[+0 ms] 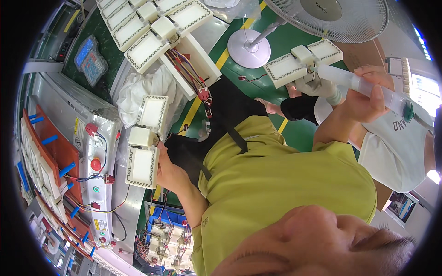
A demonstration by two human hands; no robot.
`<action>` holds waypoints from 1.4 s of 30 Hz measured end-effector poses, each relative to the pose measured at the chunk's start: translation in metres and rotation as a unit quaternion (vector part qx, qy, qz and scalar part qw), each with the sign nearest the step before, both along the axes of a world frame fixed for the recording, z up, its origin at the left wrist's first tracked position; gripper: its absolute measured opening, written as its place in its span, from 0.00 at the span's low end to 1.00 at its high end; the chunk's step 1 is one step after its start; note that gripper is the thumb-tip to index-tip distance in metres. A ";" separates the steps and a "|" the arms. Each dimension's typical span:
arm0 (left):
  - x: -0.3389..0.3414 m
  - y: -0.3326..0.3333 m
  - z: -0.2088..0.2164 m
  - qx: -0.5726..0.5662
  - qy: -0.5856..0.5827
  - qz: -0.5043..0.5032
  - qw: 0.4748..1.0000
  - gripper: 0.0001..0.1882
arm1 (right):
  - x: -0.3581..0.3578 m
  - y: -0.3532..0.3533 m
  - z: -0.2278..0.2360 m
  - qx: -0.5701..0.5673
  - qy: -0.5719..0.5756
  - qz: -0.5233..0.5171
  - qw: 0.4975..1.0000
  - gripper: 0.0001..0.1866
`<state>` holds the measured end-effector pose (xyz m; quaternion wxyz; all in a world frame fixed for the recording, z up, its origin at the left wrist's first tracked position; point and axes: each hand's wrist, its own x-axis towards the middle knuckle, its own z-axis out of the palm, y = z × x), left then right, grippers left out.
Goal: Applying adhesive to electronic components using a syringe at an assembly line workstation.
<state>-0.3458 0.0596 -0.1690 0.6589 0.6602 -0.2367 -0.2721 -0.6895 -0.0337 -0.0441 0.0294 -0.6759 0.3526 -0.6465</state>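
My left hand (171, 171) grips the edge of a white two-tray housing (142, 166). Dark wavy lines run round its trays, and a small block joins them. Its far side rests near the workbench edge. At the right, my right hand (361, 103) is wrapped round a large translucent syringe barrel (340, 77), which has a green end fitting and a hose. The barrel's other end lies close to a similar white housing (285, 69). A gloved hand (317, 87), apparently of the person in white beside me, holds that housing; part of the glove is hidden.
Several similar housings (138, 50) cluster at the upper left, above a white channel with coloured wires (189, 69). A metal machine with a red button (95, 164) stands left. A fan (248, 48), a blue bin (159, 221) and crumpled white cloth (138, 94) are nearby.
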 end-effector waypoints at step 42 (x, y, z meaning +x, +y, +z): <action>0.014 0.024 -0.012 0.002 0.113 -0.055 0.992 0.15 | 0.175 -0.005 -0.057 0.201 -0.064 0.411 0.887 0.17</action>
